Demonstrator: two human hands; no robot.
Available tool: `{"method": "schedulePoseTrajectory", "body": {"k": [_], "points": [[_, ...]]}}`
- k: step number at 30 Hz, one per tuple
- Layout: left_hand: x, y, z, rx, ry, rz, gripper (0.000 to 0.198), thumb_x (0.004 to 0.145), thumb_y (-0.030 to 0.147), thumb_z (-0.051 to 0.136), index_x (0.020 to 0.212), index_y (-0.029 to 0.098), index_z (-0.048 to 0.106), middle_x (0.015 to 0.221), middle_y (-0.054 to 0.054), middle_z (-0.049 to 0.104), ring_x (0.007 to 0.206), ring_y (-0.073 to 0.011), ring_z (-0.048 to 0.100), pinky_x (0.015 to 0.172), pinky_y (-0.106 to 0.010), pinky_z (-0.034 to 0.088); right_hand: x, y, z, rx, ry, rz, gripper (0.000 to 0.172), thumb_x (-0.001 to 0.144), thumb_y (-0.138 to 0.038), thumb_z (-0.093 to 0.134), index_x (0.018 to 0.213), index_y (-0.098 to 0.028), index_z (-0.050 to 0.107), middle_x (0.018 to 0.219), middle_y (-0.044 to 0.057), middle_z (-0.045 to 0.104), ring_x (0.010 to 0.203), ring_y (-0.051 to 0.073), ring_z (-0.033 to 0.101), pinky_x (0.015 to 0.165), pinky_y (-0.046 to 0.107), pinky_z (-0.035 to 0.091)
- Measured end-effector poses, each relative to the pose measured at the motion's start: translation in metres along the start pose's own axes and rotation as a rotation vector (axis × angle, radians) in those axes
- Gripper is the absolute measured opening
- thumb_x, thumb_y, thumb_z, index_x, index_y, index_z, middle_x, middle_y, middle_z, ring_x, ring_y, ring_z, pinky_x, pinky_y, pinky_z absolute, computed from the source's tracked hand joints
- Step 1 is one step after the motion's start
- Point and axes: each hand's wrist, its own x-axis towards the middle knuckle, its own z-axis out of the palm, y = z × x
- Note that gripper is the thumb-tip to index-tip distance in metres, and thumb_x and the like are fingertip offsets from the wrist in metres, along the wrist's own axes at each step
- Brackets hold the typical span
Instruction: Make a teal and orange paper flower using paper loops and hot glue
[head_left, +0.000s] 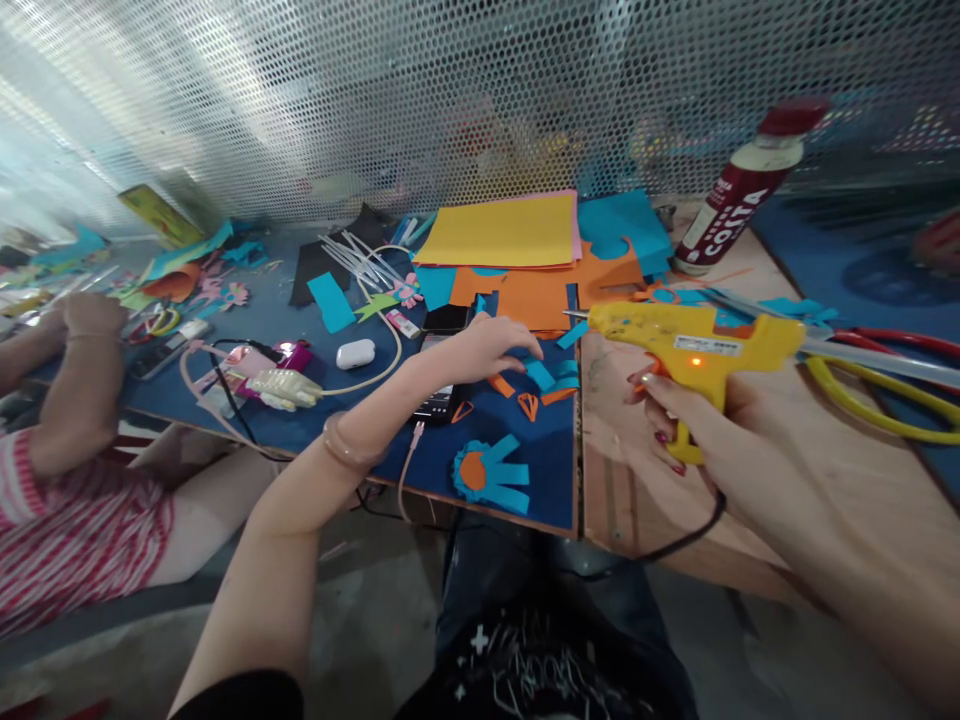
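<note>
My right hand (694, 415) is closed around the handle of a yellow hot glue gun (697, 345), whose orange light is on and whose nozzle points left over the table edge. My left hand (487, 345) reaches across the blue table (360, 400), its fingers stretched over small blue paper strips (551, 375) and orange paper loops (525, 405). Whether the fingers pinch a strip is not clear. A blue and orange paper flower shape (487, 472) lies near the front edge. A black phone (442, 395) sits under my left wrist.
Yellow, orange and blue paper sheets (517, 235) are stacked at the back. A Costa bottle (742, 190) stands at right, with yellow-handled scissors (877, 400) on the wooden board. Another person's arm (75, 390) rests at left among glue sticks, an earbud case (355, 353) and cables. A perforated metal screen stands behind.
</note>
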Motion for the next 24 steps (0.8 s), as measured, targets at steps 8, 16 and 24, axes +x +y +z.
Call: {"method": "schedulePoseTrajectory", "body": {"k": [8,16,24], "points": [[-0.049,0.009,-0.014,-0.233,0.245,-0.081,0.027,0.092,0.033,0.065,0.115,0.020,0.071,0.112,-0.007,0.075,0.102,-0.0176,0.069,0.085,-0.029,0.051,0.004,0.020,-0.007,-0.162,-0.064,0.023,0.037,0.077,-0.058,0.068,0.066,-0.024,0.056,0.052,-0.001,0.057,0.040,0.014,0.051,0.038,0.028,0.040],[-0.112,0.032,0.003,-0.456,0.436,-0.256,0.031,0.095,0.037,0.061,0.122,0.026,0.070,0.114,-0.007,0.073,0.094,-0.0153,0.067,0.076,-0.026,0.053,-0.003,0.012,0.003,-0.224,-0.276,-0.032,0.033,0.077,-0.056,0.064,0.081,-0.024,0.066,0.051,-0.002,0.057,0.038,0.015,0.049,0.036,0.029,0.040],[-0.123,0.039,0.023,-0.773,0.535,-0.381,0.027,0.089,0.039,0.069,0.109,0.021,0.074,0.106,-0.007,0.071,0.082,-0.0135,0.066,0.074,-0.026,0.056,-0.003,0.005,0.009,-0.301,-0.266,-0.071,0.039,0.072,-0.060,0.062,0.080,-0.023,0.066,0.048,-0.002,0.056,0.036,0.016,0.050,0.032,0.028,0.041]]}}
